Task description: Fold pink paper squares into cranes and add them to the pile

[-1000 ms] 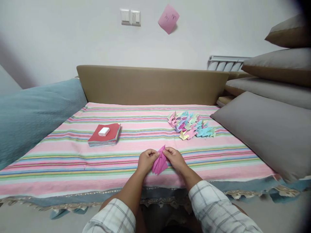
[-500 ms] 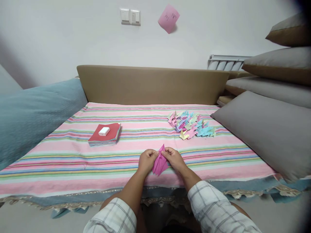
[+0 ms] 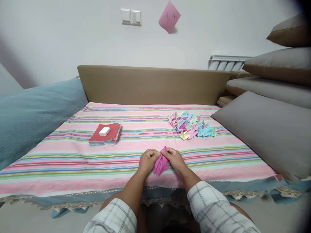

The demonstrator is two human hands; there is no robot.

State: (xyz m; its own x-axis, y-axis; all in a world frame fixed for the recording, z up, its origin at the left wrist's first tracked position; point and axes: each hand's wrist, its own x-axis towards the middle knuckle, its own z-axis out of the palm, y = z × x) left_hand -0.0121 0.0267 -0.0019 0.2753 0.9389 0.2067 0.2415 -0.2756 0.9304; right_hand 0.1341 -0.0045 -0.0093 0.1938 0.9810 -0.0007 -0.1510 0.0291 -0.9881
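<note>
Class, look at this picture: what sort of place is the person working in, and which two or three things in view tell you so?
Most likely a room in a home, a bedroom or sitting room. A striped bedspread covers a bed or daybed with a padded backboard, grey cushions are stacked on the right, and a light switch sits on the plain wall.

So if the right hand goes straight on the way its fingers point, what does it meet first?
The right hand points left, so probably the magenta folded paper it already pinches, then the left hand.
</note>
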